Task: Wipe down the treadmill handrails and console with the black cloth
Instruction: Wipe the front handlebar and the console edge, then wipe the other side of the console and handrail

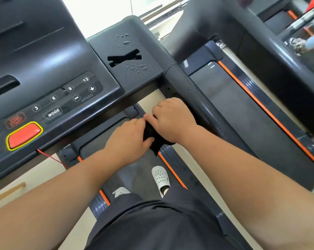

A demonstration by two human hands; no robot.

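**Black cloth bunched between both hands, just beside the right handrail**

The black cloth (155, 139) looks like a small, soft rag, light and limp. It folds on itself and sags to a point below the hands, so it should take the shape of whatever it is pressed against. It is probably best held as a wad in the palm with one flat face left free to rub, since a loose corner would only drag. It hangs in the air below the front edge of the console (44, 65), just beside the right handrail (203, 105) and above the belt (140, 177).

The left hand (129, 139) grips the cloth with curled fingers and its thumb laid across the near edge. The right hand (172, 121) is closed over the upper part, knuckles up (its fingertips are tucked underneath, out of sight). Whether it touches the rail I cannot tell.

Droplets (136, 67) bead on the console's side panel and on the rail, so the plastic is likely slick and the cloth will dampen.
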